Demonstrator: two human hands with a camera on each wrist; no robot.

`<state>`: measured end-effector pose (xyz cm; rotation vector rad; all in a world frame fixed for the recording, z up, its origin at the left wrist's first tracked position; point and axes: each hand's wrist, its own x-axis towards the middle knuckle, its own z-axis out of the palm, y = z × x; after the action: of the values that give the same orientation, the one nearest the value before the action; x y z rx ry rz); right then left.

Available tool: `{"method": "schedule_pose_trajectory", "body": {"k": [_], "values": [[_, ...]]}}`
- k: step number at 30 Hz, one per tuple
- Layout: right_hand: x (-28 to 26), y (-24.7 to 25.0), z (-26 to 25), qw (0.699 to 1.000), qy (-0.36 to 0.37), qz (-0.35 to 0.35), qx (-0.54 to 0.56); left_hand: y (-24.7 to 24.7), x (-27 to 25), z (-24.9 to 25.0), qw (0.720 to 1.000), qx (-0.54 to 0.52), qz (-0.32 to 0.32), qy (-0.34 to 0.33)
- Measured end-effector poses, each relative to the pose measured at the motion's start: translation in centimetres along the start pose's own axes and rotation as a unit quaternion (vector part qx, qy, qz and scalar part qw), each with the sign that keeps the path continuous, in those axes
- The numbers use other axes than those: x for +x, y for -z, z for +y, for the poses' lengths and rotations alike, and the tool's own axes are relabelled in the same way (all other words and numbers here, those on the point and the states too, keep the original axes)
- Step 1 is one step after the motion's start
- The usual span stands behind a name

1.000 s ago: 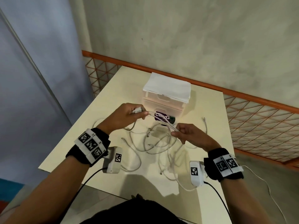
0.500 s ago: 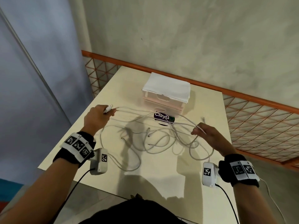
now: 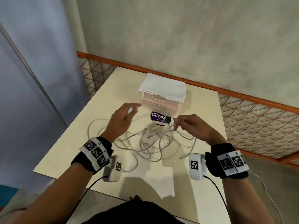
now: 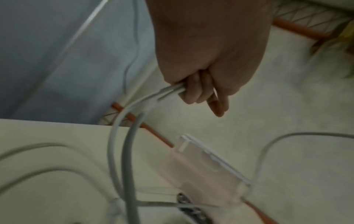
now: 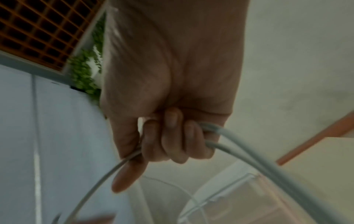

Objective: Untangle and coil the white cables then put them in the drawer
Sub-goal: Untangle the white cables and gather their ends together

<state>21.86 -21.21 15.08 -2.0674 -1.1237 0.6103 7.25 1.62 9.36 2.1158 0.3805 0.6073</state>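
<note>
A tangle of white cables (image 3: 152, 141) lies on the cream table (image 3: 68, 152) between my hands. My left hand (image 3: 124, 117) is raised over the table's left middle; in the left wrist view its curled fingers (image 4: 199, 89) grip two cable strands (image 4: 122, 136). My right hand (image 3: 186, 123) hovers to the right and pinches strands lifted from the tangle; the right wrist view shows its fingers (image 5: 172, 139) curled round the cables (image 5: 249, 159). The small translucent drawer unit (image 3: 160, 102) stands behind the tangle, both drawers closed.
A folded white cloth (image 3: 163, 88) lies on top of the drawer unit. A round purple-labelled container (image 3: 159, 118) sits just in front of it. An orange mesh railing (image 3: 258, 113) runs behind and to the right of the table; a wall rises beyond it.
Both hands have come back toward the middle after spreading wide apart half a second ago. The stretched cable has slackened and its loops have bunched up on the table.
</note>
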Motion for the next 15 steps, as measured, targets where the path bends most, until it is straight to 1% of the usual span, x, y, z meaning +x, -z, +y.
{"method": "schedule_pose_trajectory", "body": {"k": [1,3,4,5,8,9,11,12,13,15], "values": [[0.3,-0.1,-0.7,1.0,0.007,-0.014,-0.007,-0.7,0.3,1.5,0.998,-0.035,-0.048,-0.024],[0.7,-0.1,-2.0,0.999,0.021,-0.024,-0.02,-2.1,0.5,4.1,0.981,-0.091,-0.166,-0.044],[0.9,0.1,-2.4,0.999,0.029,-0.02,-0.028,-2.8,0.4,5.0,0.97,-0.112,-0.211,-0.041],[1.1,0.2,-2.6,0.999,0.035,-0.014,-0.035,-3.3,0.3,5.3,0.963,-0.124,-0.235,-0.035],[1.1,0.7,-2.2,0.998,0.037,0.009,-0.052,-3.5,0.2,5.5,0.961,-0.098,-0.257,-0.027],[1.0,0.9,-1.9,0.998,0.037,0.017,-0.055,-3.6,0.0,5.7,0.952,-0.11,-0.285,-0.011],[1.0,0.6,-1.6,0.997,0.043,0.025,-0.054,-3.8,-0.4,6.6,0.925,-0.157,-0.346,0.029],[1.0,0.5,-1.5,0.997,0.045,0.027,-0.056,-4.0,-0.6,6.9,0.92,-0.156,-0.358,0.034],[1.0,0.3,-1.4,0.997,0.045,0.03,-0.059,-4.1,-0.6,7.0,0.926,-0.14,-0.35,0.027],[0.7,0.3,-1.0,0.998,0.032,0.043,-0.04,-3.8,-0.1,6.6,0.95,-0.1,-0.294,-0.002]]}}
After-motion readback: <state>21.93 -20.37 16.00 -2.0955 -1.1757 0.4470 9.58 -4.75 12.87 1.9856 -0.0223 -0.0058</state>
